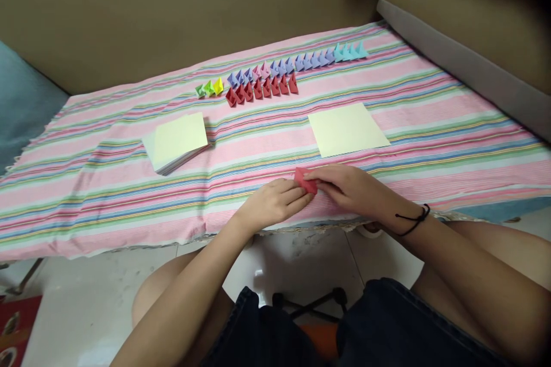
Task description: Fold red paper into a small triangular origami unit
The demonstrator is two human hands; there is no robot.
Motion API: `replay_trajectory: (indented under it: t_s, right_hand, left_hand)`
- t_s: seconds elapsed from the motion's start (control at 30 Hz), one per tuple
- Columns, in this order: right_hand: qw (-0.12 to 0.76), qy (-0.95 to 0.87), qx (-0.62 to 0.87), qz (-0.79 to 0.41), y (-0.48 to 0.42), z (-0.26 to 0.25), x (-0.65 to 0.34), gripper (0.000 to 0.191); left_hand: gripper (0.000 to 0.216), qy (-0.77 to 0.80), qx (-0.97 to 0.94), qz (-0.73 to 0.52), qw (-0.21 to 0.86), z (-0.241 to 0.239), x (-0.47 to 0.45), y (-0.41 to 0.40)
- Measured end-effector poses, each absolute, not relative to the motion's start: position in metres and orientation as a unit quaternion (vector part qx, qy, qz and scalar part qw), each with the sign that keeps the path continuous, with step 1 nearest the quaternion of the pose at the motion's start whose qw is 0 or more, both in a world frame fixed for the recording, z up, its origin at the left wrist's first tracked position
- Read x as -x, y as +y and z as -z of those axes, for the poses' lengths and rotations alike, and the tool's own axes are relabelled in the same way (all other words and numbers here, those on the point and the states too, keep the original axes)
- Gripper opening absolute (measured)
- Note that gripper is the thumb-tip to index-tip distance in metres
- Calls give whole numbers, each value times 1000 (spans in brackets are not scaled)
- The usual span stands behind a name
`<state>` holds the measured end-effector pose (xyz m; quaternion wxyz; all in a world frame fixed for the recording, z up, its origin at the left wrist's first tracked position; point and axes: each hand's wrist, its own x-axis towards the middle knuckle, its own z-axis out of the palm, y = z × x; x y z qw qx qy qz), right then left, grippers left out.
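Note:
Both hands meet at the near edge of a table covered with a pink striped cloth point(86, 183). My left hand point(273, 203) and my right hand point(353, 189) pinch a small folded red paper point(305, 179) between their fingertips, holding it just above the cloth. A black cord circles my right wrist. Further back lie rows of finished little paper boats: several red ones point(262, 89), green and yellow ones point(210, 88), purple and pink ones point(279, 67) and light blue ones point(350, 51).
A stack of pale yellow square paper point(178, 140) sits left of centre on the cloth. A single pale yellow sheet point(346, 129) lies right of centre. A brown sofa cushion point(465, 17) rises behind the table at the right. My bare knees are under the table edge.

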<state>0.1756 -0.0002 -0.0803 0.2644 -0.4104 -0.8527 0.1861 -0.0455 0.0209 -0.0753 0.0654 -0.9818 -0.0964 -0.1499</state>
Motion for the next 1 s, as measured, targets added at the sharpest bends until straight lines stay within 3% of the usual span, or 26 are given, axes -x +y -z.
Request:
replay_trajectory:
  t_s: [0.1,0.3,0.43,0.7,0.87,1.0]
  right_hand:
    - [264,-853,408,-188,-1,79,-175,27]
    - [254,-854,401,-211,-1,73,-175,28]
    - [256,-845,418,-213,-1,72,-173,23]
    - [269,-793,501,-220,-7,75,-164,20]
    - [283,-781,508,-229,-5,79,-163,20]
    - [300,-777,495,-248,-4,81,-163,24]
  left_hand:
    - [29,-123,976,178,18,78,44,20]
    - [22,-303,886,260,-237,80,33,20]
    - [17,-352,845,257,-311,80,28,22]
    - [10,-415,812,312,-267,83,22,19]
    - [18,-411,812,312,-273,85,20,19]
    - [22,-367,876,276,-144,87,22,12]
